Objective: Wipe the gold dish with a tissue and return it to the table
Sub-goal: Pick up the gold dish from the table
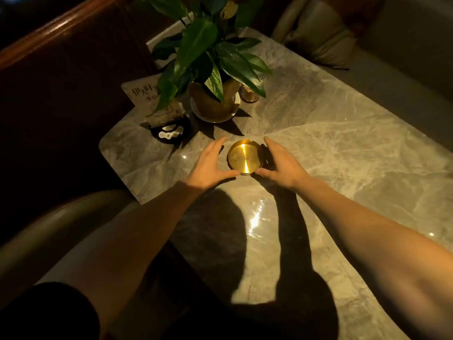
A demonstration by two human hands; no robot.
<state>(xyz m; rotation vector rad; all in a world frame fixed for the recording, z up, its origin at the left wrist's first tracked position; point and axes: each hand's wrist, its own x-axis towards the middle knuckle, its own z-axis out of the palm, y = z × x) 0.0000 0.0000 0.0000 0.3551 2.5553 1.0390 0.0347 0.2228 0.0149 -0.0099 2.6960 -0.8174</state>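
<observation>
A round gold dish [245, 156] with a shiny flat bottom and a notched rim sits on the grey marble table [343, 148]. My left hand [210, 163] curves around its left side, thumb touching the near rim, fingers spread toward the far side. My right hand [279, 163] curves around its right side, thumb at the near rim. Both hands flank the dish on the tabletop; I cannot tell whether either grips it. No tissue is in view.
Behind the dish stands a leafy plant in a gold pot [210, 104] on a white saucer. A card stand [157, 104] on a black base is at the left, a small glass holder [250, 94] at the right. Cushioned seats border the table.
</observation>
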